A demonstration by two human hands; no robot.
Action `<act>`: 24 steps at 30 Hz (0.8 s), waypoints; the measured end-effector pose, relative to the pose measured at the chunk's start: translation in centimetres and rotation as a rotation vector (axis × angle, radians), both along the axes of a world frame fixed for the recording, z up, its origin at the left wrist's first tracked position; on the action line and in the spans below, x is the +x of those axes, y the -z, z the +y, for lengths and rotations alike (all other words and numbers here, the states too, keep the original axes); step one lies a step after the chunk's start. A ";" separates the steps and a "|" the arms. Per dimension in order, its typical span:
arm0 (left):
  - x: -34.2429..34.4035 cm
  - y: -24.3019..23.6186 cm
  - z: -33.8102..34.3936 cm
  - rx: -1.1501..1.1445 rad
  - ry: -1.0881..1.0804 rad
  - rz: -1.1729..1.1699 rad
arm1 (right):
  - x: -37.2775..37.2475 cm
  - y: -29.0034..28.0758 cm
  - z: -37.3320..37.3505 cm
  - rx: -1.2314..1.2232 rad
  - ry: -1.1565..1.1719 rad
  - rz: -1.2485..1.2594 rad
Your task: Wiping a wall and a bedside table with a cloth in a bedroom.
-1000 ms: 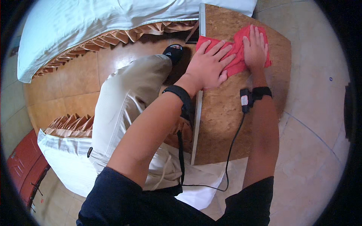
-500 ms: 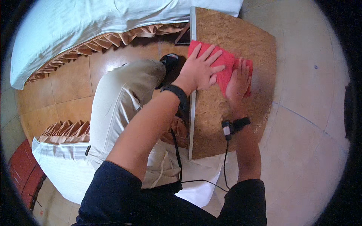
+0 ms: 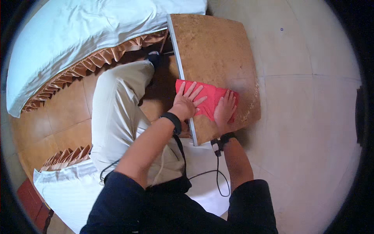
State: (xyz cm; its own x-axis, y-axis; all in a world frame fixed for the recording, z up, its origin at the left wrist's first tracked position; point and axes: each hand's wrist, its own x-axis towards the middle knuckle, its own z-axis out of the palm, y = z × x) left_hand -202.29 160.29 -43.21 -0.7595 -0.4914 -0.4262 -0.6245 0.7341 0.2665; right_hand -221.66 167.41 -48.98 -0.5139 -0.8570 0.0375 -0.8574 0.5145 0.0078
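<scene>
A red cloth [image 3: 209,94] lies flat across the near part of a brown wooden tabletop [image 3: 214,50] with a pale metal edge strip. Pressed on the cloth's left part is my left hand [image 3: 188,100], its fingers spread and stretched out. My right hand [image 3: 225,108] lies on the cloth's right part, palm down with straight fingers. Neither hand is curled round the cloth. A black band circles my left wrist, and my right wrist carries a strap with a small device [image 3: 218,147] and a cable.
A bed with white sheet [image 3: 85,39] and ruffled brown skirt stands at the upper left. More white bedding [image 3: 74,187] lies at the lower left, near a dark red piece of furniture [image 3: 31,197]. Pale floor tiles [image 3: 300,128] extend to the right of the tabletop.
Both hands and the red cloth have moved toward me along the tabletop, from its far half to its near end. The whole view has also shifted.
</scene>
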 end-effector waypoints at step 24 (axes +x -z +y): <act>-2.0 -0.4 2.9 0.063 -0.019 -0.032 | -0.8 -0.2 -4.1 -0.090 -0.326 -0.014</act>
